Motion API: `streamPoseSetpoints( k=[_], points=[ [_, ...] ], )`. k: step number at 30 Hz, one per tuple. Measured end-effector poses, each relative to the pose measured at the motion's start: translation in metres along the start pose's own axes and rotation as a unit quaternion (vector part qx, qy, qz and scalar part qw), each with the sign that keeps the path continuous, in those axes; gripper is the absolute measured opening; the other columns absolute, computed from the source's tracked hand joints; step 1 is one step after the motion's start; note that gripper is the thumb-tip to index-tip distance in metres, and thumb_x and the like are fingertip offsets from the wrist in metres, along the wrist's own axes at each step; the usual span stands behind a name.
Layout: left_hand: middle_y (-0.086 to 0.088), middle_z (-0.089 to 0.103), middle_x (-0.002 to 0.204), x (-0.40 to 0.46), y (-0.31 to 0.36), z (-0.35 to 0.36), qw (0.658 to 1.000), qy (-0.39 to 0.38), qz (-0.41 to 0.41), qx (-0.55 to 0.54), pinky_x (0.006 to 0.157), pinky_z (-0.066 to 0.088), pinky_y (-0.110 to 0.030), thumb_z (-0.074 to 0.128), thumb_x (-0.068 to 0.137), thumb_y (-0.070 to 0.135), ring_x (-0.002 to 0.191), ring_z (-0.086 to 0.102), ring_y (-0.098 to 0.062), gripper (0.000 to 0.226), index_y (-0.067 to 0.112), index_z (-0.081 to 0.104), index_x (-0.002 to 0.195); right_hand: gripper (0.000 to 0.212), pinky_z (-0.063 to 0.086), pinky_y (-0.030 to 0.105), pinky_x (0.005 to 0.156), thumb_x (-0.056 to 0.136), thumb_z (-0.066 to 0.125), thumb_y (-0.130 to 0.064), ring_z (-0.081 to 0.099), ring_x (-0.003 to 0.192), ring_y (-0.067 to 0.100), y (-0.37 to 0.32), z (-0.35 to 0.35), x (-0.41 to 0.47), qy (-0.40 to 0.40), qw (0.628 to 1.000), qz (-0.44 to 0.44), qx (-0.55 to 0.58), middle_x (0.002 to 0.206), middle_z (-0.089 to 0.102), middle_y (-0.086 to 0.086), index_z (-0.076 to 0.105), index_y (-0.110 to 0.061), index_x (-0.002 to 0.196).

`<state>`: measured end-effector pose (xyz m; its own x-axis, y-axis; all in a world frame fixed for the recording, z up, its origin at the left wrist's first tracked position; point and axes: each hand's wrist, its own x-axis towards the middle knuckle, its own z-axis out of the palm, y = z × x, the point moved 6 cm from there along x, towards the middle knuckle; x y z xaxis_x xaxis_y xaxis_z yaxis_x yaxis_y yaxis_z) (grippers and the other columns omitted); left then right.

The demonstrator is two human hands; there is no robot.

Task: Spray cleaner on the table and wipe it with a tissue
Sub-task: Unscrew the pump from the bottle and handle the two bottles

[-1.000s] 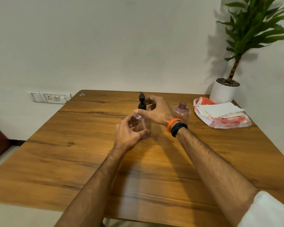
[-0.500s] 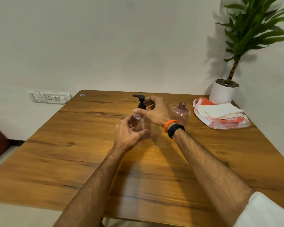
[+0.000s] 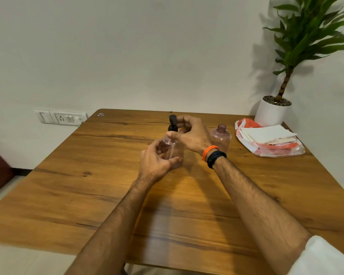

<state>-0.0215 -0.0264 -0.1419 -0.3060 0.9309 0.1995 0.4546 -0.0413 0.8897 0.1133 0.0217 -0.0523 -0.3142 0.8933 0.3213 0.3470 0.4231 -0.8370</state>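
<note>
From the head view, a clear pink-tinted pump bottle (image 3: 174, 149) stands upright near the middle of the wooden bench (image 3: 87, 195), toward its far half. The left hand (image 3: 154, 163) wraps around the bottle's body from the near left side, its grip holding the bottle with thumb in front and fingers curled behind. The right hand (image 3: 191, 133) reaches over from the right, its grip narrow, thumb and fingers pinching at the bottle's neck just below the black pump head (image 3: 172, 123), which rises above the hand. On that wrist sit an orange band (image 3: 209, 152) and a black band (image 3: 216, 158) side by side. Just to the right of the right hand stands a second clear pink bottle (image 3: 220, 136) with an open neck and no cap. Further right, near the bench's far right corner, a stack of white tissues (image 3: 268, 133) lies on a crumpled red-and-clear plastic bag (image 3: 276, 150). Behind the bag stands a potted plant (image 3: 272, 112) in a white pot against the wall.
</note>
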Motion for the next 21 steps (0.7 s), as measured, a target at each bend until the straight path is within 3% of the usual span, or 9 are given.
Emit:
streamPoseSetpoints(
  k=[2, 7, 11, 14, 18, 21],
  points=[
    [0.013, 0.066, 0.111, 0.000, -0.001, 0.000, 1.000, -0.001, -0.004, 0.002, 0.091, 0.056, -0.041, 0.086, 0.050, 0.051, 0.106, 0.062, -0.008, 0.071, 0.039, 0.055, 0.113, 0.039, 0.049, 0.017, 0.065, 0.074, 0.081, -0.022, 0.057, 0.069, 0.001, 0.001, 0.000, -0.001, -0.014, 1.000, -0.002, 0.010, 0.095, 0.069, -0.010, 0.065, -0.018, 0.109],
    [0.011, 0.066, 0.113, -0.003, 0.003, -0.001, 1.000, 0.004, -0.001, 0.010, 0.091, 0.055, -0.043, 0.081, 0.049, 0.056, 0.108, 0.061, -0.011, 0.078, 0.030, 0.057, 0.119, 0.045, 0.046, 0.016, 0.063, 0.066, 0.084, -0.041, 0.056, 0.071, 0.000, 0.000, 0.004, -0.002, 0.005, 1.000, 0.005, -0.008, 0.096, 0.067, -0.010, 0.065, -0.021, 0.102],
    [0.012, 0.065, 0.111, -0.004, 0.004, -0.001, 1.000, 0.005, 0.002, 0.013, 0.091, 0.056, -0.042, 0.082, 0.051, 0.054, 0.107, 0.061, -0.010, 0.077, 0.031, 0.057, 0.119, 0.036, 0.050, 0.019, 0.067, 0.070, 0.084, -0.029, 0.060, 0.075, 0.003, 0.003, 0.001, -0.002, 0.011, 0.999, 0.020, 0.024, 0.093, 0.069, -0.009, 0.066, -0.020, 0.100],
    [0.008, 0.066, 0.113, -0.004, 0.006, -0.001, 1.000, 0.007, 0.003, 0.009, 0.091, 0.056, -0.040, 0.087, 0.056, 0.043, 0.105, 0.062, -0.010, 0.074, 0.026, 0.057, 0.121, 0.036, 0.052, 0.020, 0.077, 0.075, 0.081, -0.021, 0.065, 0.091, 0.012, 0.006, 0.000, -0.001, -0.021, 0.998, 0.028, 0.048, 0.101, 0.069, -0.007, 0.063, -0.022, 0.106],
    [0.006, 0.066, 0.114, -0.005, 0.010, -0.001, 1.000, 0.005, 0.007, 0.010, 0.093, 0.054, -0.042, 0.087, 0.060, 0.038, 0.106, 0.062, -0.012, 0.067, 0.024, 0.058, 0.119, 0.048, 0.048, 0.017, 0.067, 0.067, 0.083, -0.042, 0.060, 0.084, 0.004, 0.002, 0.004, 0.000, -0.007, 1.000, 0.015, -0.010, 0.100, 0.066, -0.010, 0.063, -0.022, 0.105],
    [0.006, 0.066, 0.113, -0.006, 0.012, -0.002, 1.000, 0.008, 0.012, 0.011, 0.093, 0.055, -0.041, 0.087, 0.061, 0.036, 0.106, 0.062, -0.010, 0.066, 0.023, 0.059, 0.119, 0.042, 0.047, 0.016, 0.067, 0.066, 0.085, -0.040, 0.062, 0.085, 0.006, 0.003, 0.005, 0.002, 0.011, 1.000, 0.016, -0.010, 0.096, 0.068, -0.009, 0.065, -0.022, 0.098]
  ],
)
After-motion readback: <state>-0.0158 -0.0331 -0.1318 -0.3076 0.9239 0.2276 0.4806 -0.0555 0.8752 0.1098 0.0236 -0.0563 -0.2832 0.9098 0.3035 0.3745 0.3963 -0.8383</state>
